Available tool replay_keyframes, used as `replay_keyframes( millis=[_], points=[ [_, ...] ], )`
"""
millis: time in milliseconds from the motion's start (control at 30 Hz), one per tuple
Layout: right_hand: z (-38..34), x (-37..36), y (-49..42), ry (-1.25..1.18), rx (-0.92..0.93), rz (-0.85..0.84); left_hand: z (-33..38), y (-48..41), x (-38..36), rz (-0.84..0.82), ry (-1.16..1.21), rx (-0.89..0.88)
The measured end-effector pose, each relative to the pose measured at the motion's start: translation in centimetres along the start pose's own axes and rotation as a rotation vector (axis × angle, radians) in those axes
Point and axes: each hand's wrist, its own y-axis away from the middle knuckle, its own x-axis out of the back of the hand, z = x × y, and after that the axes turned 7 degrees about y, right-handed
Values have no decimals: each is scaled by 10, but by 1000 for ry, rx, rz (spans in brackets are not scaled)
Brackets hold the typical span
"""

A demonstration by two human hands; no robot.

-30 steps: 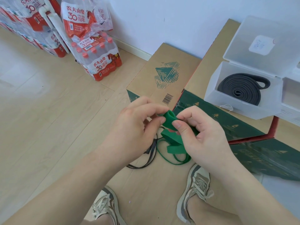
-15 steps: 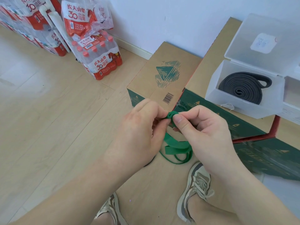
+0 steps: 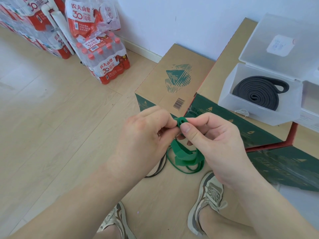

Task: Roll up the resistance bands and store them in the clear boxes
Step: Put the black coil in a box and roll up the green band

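Above open floor [image 3: 69, 135], green band [image 3: 183, 153] between left hand [image 3: 143, 135], right hand [image 3: 215, 140].

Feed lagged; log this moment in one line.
green band: roll begun, tail on floor | left hand: pinches roll | right hand: pinches roll | black band: coiled in clear box

Green band [image 3: 185, 156]: rolled end mostly buried under the fingertips of left hand [image 3: 146, 140] and right hand [image 3: 212, 144], turn count unreadable; thin black band [image 3: 162, 163] on the floor at centre runs behind the left wrist, most of it hidden. Right frame edge crops the second clear box [image 3: 310, 100], upper left crops the water bottle packs [image 3: 34, 23], bottom edge crops the left shoe [image 3: 117, 221]. Lid label [image 3: 279, 44] upper right is too blurred to read, and the frosted front wall of the clear box [image 3: 250, 107] veils the near part of the rolled black band [image 3: 255, 94].
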Motion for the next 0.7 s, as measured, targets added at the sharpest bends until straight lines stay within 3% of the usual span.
replay_keyframes(
  millis=[233,700],
  points=[
    [6,-1,0,112,28,62,-3,-2,-1,-95,44,0],
    [3,2,-1,205,87,-108,-13,0,8,-188,-44,-113]
  ],
)
